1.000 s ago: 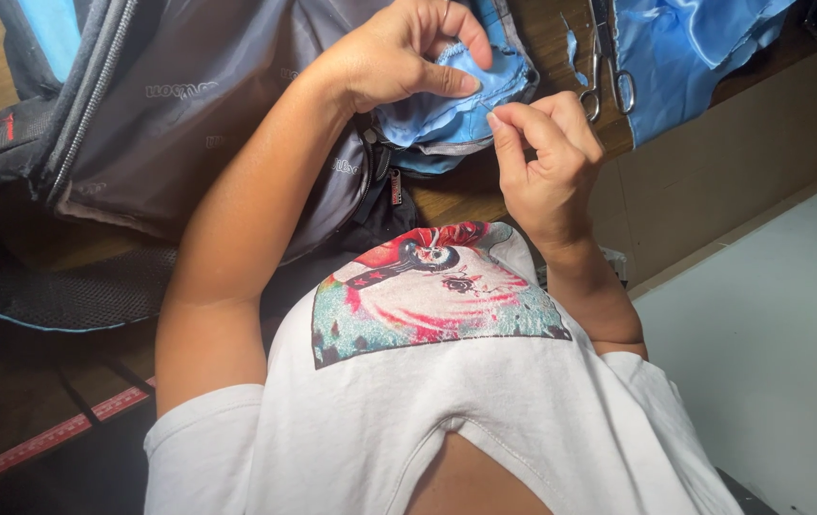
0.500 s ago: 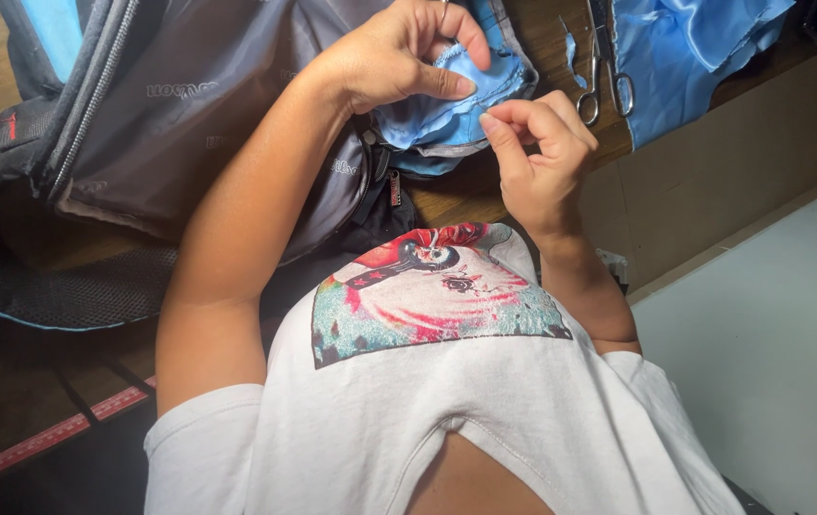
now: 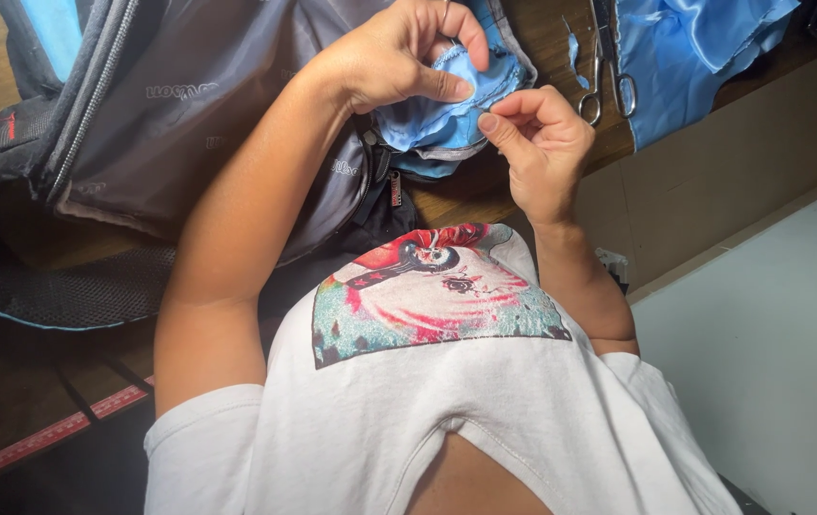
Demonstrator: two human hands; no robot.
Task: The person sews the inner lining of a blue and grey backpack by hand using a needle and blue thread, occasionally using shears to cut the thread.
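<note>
Both hands are up at the work, close together over a crumpled piece of light blue satin fabric. The left hand has its fingers curled and its thumb pressed down flat on the blue fabric's folded edge, pinning it firmly. The right hand is nearly closed, thumb and forefinger pinched tight right at that same edge; whatever sits between those fingertips is too small to make out.

The blue fabric lies bunched on top of a large dark grey nylon backpack with black mesh and a blue trim, which sprawls across a dark brown wooden tabletop. Just beyond the right hand, a pair of silver metal scissors rests on the wood, handles toward the person, with a small blue scrap beside it. Next to the scissors lies a bigger sheet of shiny light blue cloth, draped over the table edge.

A red measuring tape runs along the near side of the table. Off the table edge, a pale grey floor shows. The person wears a white printed T-shirt.
</note>
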